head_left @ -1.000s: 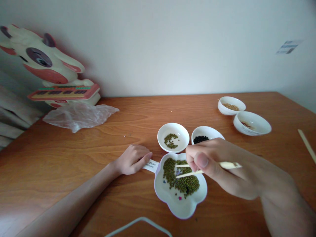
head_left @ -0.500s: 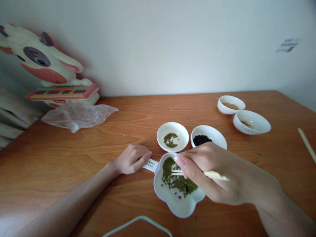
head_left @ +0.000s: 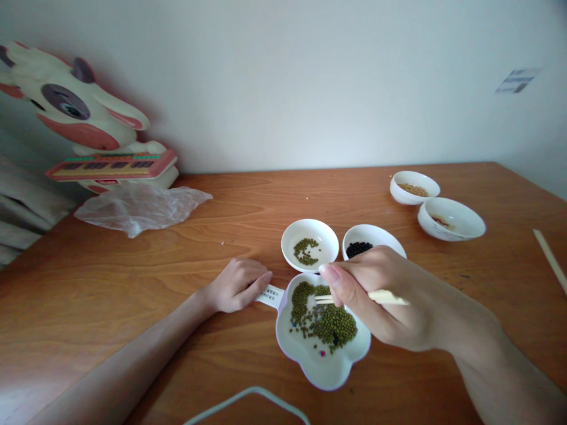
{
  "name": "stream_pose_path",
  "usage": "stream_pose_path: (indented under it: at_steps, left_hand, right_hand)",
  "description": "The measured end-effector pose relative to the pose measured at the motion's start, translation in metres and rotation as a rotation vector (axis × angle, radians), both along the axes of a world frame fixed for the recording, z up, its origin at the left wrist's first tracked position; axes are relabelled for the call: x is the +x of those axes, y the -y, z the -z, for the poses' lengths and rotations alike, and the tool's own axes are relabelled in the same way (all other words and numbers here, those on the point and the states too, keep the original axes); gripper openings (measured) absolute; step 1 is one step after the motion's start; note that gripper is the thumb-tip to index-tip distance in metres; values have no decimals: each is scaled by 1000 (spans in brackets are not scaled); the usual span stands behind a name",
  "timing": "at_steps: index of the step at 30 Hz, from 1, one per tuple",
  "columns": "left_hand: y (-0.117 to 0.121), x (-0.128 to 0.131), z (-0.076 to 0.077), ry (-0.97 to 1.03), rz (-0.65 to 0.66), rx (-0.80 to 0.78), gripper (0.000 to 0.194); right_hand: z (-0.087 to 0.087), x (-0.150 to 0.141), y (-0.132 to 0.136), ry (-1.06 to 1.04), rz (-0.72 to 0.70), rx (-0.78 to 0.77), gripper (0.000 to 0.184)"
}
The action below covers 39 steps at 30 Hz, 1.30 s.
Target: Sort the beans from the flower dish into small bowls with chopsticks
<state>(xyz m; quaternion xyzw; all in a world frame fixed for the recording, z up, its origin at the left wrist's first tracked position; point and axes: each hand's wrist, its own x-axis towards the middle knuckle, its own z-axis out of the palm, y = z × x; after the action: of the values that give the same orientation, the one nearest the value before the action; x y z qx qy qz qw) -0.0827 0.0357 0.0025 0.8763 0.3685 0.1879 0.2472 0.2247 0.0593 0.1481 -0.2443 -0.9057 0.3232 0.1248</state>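
Observation:
My right hand [head_left: 390, 301] is closed on a pair of pale chopsticks [head_left: 325, 298], whose tips hover over green beans heaped in a white flower-shaped dish [head_left: 330, 369]. My left hand [head_left: 237, 286] is curled on the dish's labelled handle [head_left: 271, 294], pinning it to the table. Just behind the dish stand a small white bowl [head_left: 290, 239] holding a few green beans and another white bowl [head_left: 390, 237] of black beans, partly hidden by my right hand.
Two more white bowls [head_left: 414, 188] [head_left: 452, 218] with brownish bits sit at the back right. A single pale stick [head_left: 550, 260] lies at the right edge. A crumpled clear plastic bag [head_left: 137, 206] and a cow-shaped toy keyboard [head_left: 88, 127] occupy the back left. A thin pale-green cord [head_left: 248, 398] curves at the near edge.
My right hand dipped the chopsticks into the green beans half a second ago and has lifted them slightly since. My left hand has stayed on the handle.

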Motion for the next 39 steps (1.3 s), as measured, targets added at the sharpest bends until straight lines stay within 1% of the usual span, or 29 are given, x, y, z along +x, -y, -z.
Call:
stream_pose_path:
  at_steps: [3,6,8,10,13,16,24,30,39]
  left_hand:
    - [0,1,-1,1,0,-1,38]
    - [0,2,-2,-3,1,6,39]
    - [0,2,-2,-7,0,8,39]
    - [0,2,-2,-14,0,4,38]
    - [0,2,-2,-19,1,-1,38]
    - [0,2,-2,-17,-2,3,39]
    - [1,2,-4,-20,3,-2,39]
    - [1,1,-2,-15,-5,8,39]
    - [0,2,-3,-9,4,5,39]
  right_hand:
    - [-3,5,-2,-18,-15,-40,46]
    - [-6,10,-2,-77,-50,-90,56]
    - [-6,11,-1,-80,-61,-94,63]
    - [-6,9,0,-57,-62,-84,60]
    - [-3,4,0,-4,-55,-67,48]
    - [-3,1,-1,37,-57,-58,44]
    - [-4,6,-2,-21,-55,-95,44]
    - [-5,3,-2,35,-52,-62,43]
    - [-4,6,-1,15,-56,-42,44]
